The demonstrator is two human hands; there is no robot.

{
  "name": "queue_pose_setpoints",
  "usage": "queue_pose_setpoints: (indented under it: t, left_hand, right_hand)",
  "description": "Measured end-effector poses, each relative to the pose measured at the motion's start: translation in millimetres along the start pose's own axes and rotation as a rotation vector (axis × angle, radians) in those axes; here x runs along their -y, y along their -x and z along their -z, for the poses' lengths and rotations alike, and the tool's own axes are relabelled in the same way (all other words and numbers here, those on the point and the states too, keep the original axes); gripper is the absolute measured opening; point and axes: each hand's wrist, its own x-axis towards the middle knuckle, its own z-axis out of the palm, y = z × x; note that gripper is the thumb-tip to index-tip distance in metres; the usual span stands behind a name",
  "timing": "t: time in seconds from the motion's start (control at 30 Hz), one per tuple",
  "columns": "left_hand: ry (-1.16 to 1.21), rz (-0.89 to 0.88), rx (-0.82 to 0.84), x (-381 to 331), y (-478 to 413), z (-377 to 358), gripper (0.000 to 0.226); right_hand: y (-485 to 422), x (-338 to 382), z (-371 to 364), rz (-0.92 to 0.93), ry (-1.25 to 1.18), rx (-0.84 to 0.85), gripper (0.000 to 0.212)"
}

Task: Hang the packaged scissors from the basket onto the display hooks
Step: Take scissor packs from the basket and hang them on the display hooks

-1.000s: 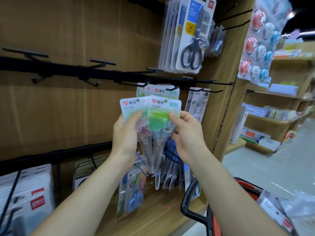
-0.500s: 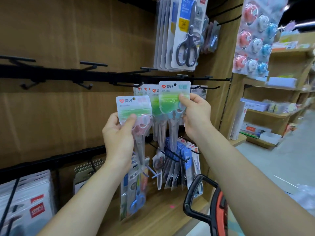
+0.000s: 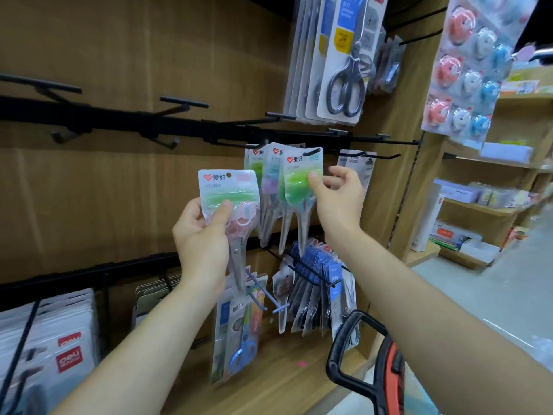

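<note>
Grips a pink pack (image 3: 229, 193) upright in the left hand (image 3: 203, 238), thumb across the front and fingers curled behind, out in front of the wooden panel, just left of the hung ones and not on anything. Touches the green pack (image 3: 300, 181) with the right hand (image 3: 338, 202): thumb tip on its face, other fingers loosely curled just beside its right edge (cannot tell whether any reaches behind to pinch). Green pack on a hook (image 3: 311, 151) of the black rail (image 3: 119, 121), foremost there, with two more packs (image 3: 267, 163) behind it. Bare hooks (image 3: 182, 103) further left along the rail. Above, cards of big dark scissors (image 3: 344, 70) dipping close to the rail. Below, blue packs (image 3: 314, 271) on a lower prong, and a blue-handled pair (image 3: 239, 339) under the pink pack's tip. Basket handle (image 3: 341, 338) at lower right, beneath the right forearm. White packs (image 3: 54, 339) at bottom left. A sheet of small animal-shaped things (image 3: 466, 70) and side shelves (image 3: 478, 205) off to the right.
</note>
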Motion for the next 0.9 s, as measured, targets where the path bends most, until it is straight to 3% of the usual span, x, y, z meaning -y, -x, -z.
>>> queue_pose_setpoints:
  t: [0.1, 0.2, 0.43, 0.6, 0.7, 0.83, 0.9]
  left_hand:
    - [-0.001, 0.01, -0.025, 2, -5, 7, 0.013]
    - [0.003, 0.013, -0.041, 3, -7, 10, 0.013]
    - [0.027, 0.026, -0.038, 4, -10, 13, 0.01]
    - [0.028, 0.016, -0.024, 2, -14, 19, 0.01]
    - [0.017, 0.034, 0.002, 1, -16, 23, 0.009]
    - [-0.002, 0.064, 0.05, 4, -14, 22, 0.009]
    - [-0.002, 0.086, 0.08, 4, -12, 17, 0.009]
  right_hand:
    - [19, -27, -4, 0.451, 0.301, -0.085, 0.041]
    - [24, -42, -16, 0.609, 0.438, 0.204, 0.052]
    - [-1, -27, -58, 0.434, 0.766, 0.496, 0.06]
    - [-28, -25, -84, 0.337, 0.796, 0.686, 0.061]
    - [-32, -25, -82, 0.225, 0.64, 0.776, 0.056]
    - [-4, -12, -58, -0.036, 0.152, 0.666, 0.032]
    - [14, -3, -46, -0.227, -0.09, 0.684, 0.032]
